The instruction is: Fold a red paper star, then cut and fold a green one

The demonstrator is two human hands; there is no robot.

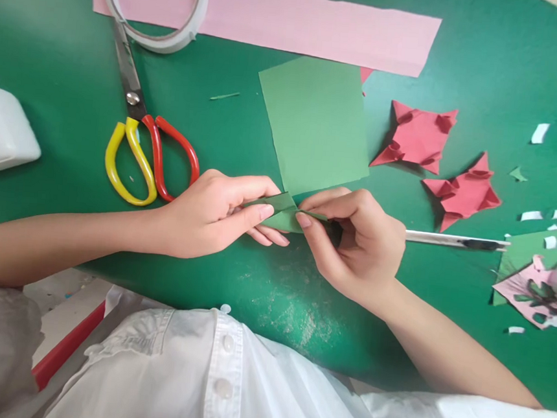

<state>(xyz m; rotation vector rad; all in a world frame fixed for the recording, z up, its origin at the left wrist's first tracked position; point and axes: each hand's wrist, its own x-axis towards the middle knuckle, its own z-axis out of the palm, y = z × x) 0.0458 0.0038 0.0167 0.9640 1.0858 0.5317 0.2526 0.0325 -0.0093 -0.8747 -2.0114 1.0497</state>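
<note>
A small folded piece of green paper is held between my two hands, just over the table's near side. My left hand pinches its left part, thumb on top and fingers beneath. At its right end, my right hand grips the paper between thumb and forefinger; the other fingers are curled and partly hidden. Right beyond my fingers lies a flat green paper square. Two folded red paper shapes with pointed, curled corners rest to the right of that square.
Scissors with yellow and red handles lie left, under a tape roll. A pink paper strip spans the back. A thin metal tool sticks out past my right hand. Cut pink paper and white scraps lie right; a white object stands left.
</note>
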